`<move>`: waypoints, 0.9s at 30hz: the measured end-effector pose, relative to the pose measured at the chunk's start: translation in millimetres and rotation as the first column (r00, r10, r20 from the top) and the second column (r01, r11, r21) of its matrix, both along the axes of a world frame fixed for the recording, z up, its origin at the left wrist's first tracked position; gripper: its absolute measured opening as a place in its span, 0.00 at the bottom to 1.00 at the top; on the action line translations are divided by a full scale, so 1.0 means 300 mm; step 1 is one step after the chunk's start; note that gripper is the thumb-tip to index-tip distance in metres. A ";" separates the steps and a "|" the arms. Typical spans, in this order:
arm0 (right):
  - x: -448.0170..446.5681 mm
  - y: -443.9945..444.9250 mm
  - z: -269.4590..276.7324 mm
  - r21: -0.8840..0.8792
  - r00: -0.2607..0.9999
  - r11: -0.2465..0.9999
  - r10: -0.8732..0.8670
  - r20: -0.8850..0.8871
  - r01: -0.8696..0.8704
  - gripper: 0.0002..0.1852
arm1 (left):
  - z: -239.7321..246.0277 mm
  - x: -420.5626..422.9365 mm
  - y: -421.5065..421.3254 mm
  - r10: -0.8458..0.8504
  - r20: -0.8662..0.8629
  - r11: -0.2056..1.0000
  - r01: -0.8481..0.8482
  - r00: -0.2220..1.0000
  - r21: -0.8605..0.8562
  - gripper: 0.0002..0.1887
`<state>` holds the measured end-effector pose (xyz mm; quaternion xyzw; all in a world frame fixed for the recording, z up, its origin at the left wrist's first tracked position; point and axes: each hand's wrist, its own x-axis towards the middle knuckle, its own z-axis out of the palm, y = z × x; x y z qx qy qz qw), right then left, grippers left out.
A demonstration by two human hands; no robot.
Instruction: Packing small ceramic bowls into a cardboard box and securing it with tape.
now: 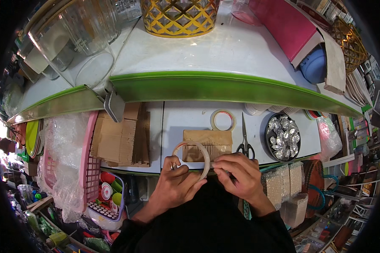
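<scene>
My left hand grips a roll of clear adhesive tape, held upright above the lower shelf's front edge. Just right of the roll, my right hand has its fingertips pinched together near the roll's rim; whether a tape end lies between them cannot be told. Beyond the hands a small brown cardboard piece lies on the white shelf, partly seen through the ring. A second tape roll lies flat behind it. Black-handled scissors rest to the right, blades pointing away from me.
A dark bowl of shiny silver pieces stands right. Flattened cardboard and a pink plastic basket with clear wrap are left. The green-edged upper shelf overhangs the work area, bearing glassware. Bubble-wrapped blocks sit low right.
</scene>
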<state>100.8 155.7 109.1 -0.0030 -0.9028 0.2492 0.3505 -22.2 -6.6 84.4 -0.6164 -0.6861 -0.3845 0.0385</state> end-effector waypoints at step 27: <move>-0.021 0.011 -0.011 -0.442 0.984 0.889 0.164 0.062 -0.120 0.09 | -0.002 -0.008 -0.001 -0.014 0.050 1.000 0.013 0.999 0.019 0.10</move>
